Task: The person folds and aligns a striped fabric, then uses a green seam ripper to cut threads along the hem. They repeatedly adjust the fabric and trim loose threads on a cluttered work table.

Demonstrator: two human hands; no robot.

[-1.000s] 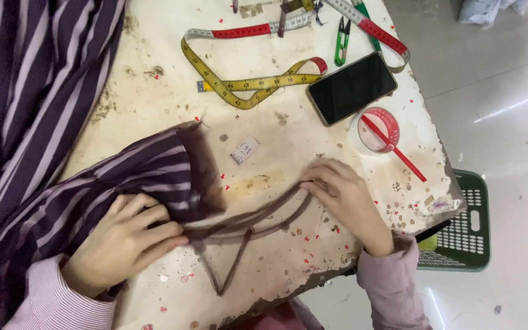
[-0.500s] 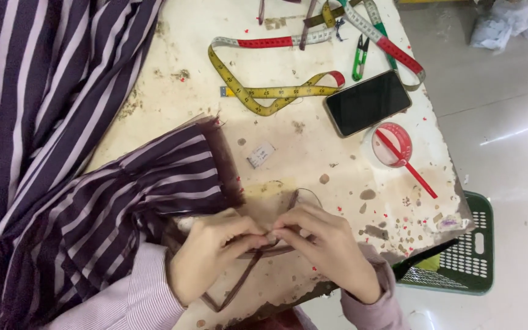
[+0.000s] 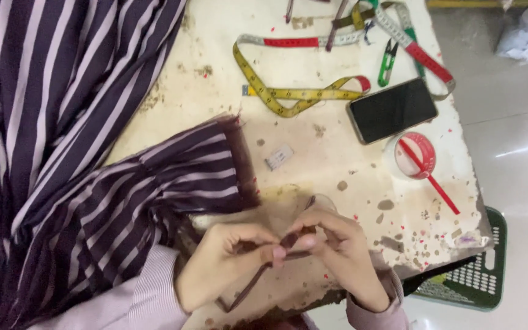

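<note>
1. We see the left hand (image 3: 227, 260) and the right hand (image 3: 337, 250) meeting at the near edge of the worn, stained cream worktable (image 3: 313, 165), fingertips almost touching
2. Both hands pinch a narrow dark brown fabric strip (image 3: 258, 278): the left thumb and forefinger are closed on it, the right fingers curl tight around its upper end
3. The strip runs from between the hands down and left toward the table's edge
4. Just left of the hands lies a dark purple cloth with pale stripes (image 3: 80, 153), covering the table's left side, its frayed edge near the left hand
5. Farther back, well apart from the hands, lie a small white tag (image 3: 278, 157), a yellow measuring tape (image 3: 288, 95), a black phone (image 3: 392, 110), green thread snips (image 3: 388, 61) and a roll of tape with a red stick across it (image 3: 415, 156)
6. A green plastic basket (image 3: 478, 275) sits on the floor beside the table's right corner
</note>
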